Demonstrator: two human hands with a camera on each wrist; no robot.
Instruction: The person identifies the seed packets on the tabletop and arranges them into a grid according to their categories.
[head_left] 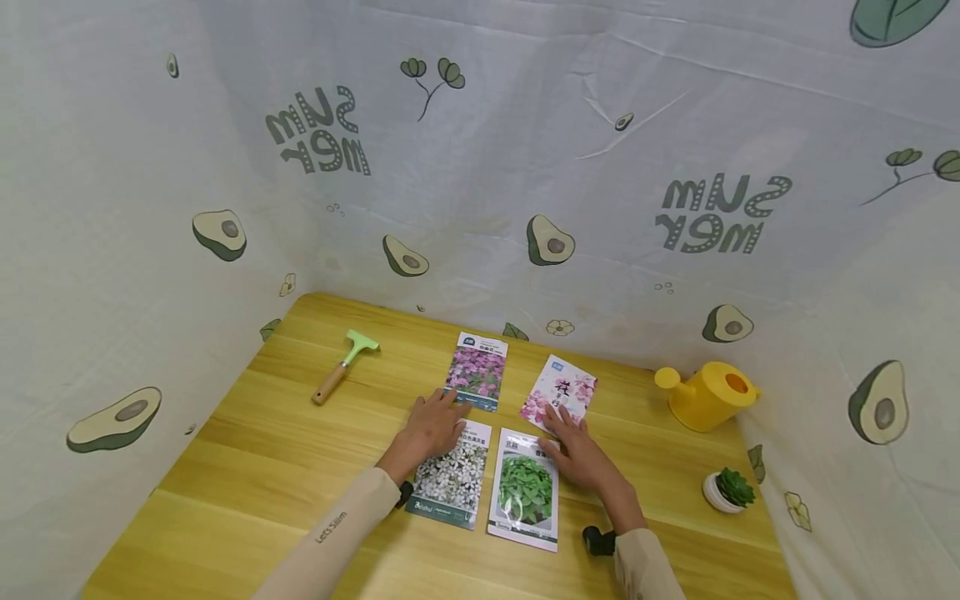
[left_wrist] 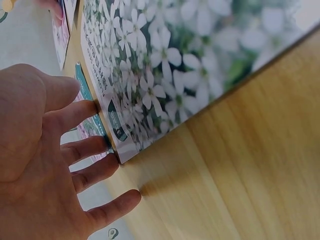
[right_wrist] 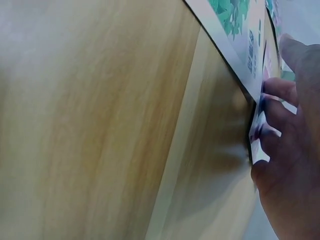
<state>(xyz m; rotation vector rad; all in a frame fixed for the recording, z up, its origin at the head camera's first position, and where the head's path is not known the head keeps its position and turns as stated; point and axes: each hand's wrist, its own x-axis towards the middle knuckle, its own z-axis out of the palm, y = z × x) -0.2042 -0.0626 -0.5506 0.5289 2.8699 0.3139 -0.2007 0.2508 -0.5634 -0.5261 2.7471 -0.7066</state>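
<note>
Four seed packets lie flat on the table in two rows. My left hand (head_left: 433, 427), fingers spread, has its fingertips right at the bottom edge of the purple-flower seed packet (head_left: 477, 371). That hand also overlaps the top left of the white-flower seed packet (head_left: 453, 475); in the left wrist view its fingers (left_wrist: 85, 150) are straight or slightly bent. The fingers of my right hand (head_left: 581, 454) rest on the lower part of the pink-blossom seed packet (head_left: 564, 387). Its thumb lies over the top right corner of the green-leaf seed packet (head_left: 527, 492).
A small green-headed rake tool (head_left: 347, 364) with a wooden handle lies at the left of the wooden table (head_left: 247, 467). On the right stand a yellow watering can (head_left: 708, 398) and a small succulent in a white pot (head_left: 727, 490). A printed white curtain (head_left: 480, 183) surrounds the table.
</note>
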